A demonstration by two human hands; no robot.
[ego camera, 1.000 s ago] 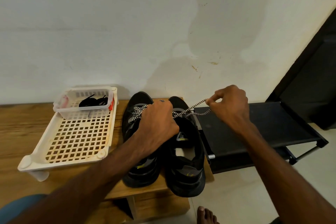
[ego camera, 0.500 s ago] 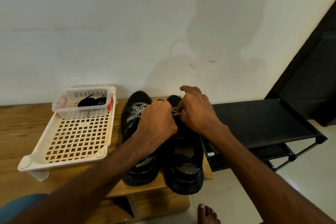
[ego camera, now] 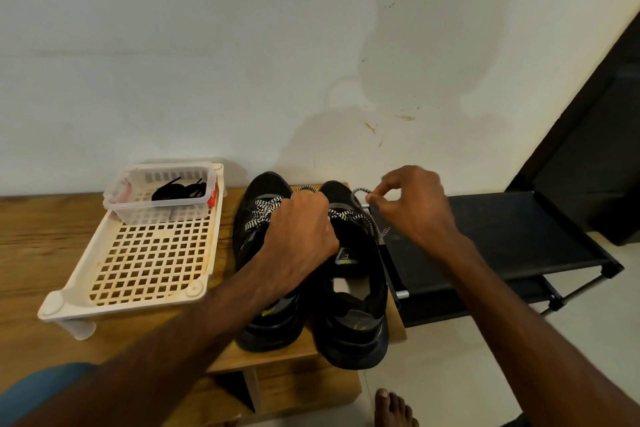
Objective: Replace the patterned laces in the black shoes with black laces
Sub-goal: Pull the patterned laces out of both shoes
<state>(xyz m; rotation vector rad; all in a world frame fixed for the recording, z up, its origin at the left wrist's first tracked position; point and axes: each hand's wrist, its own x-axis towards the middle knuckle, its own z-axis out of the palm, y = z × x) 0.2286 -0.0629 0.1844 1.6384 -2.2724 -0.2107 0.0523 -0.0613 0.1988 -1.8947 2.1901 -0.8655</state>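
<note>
Two black shoes stand side by side on a wooden bench (ego camera: pixel 41 229), the left shoe (ego camera: pixel 263 322) and the right shoe (ego camera: pixel 353 333), toes to the wall. Both carry black-and-white patterned laces (ego camera: pixel 259 215). My left hand (ego camera: pixel 298 236) is curled over the tongues between the shoes, gripping the patterned lace; a loop of it shows above the knuckles. My right hand (ego camera: pixel 412 208) pinches a strand of the right shoe's patterned lace (ego camera: pixel 362 191) and holds it up to the right of the toe. The black laces (ego camera: pixel 178 191) lie in a small clear bin (ego camera: pixel 159 215).
A cream perforated tray (ego camera: pixel 138 263) sits left of the shoes, with the clear bin at its far end. A black shoe rack (ego camera: pixel 502 239) stands to the right of the bench. A bare foot (ego camera: pixel 394 409) shows on the floor below. The wall is close behind.
My right hand went from pulling lace out to the right, back to the right shoe's eyelets, and now lifts away to the right with a strand. My left hand stayed put.
</note>
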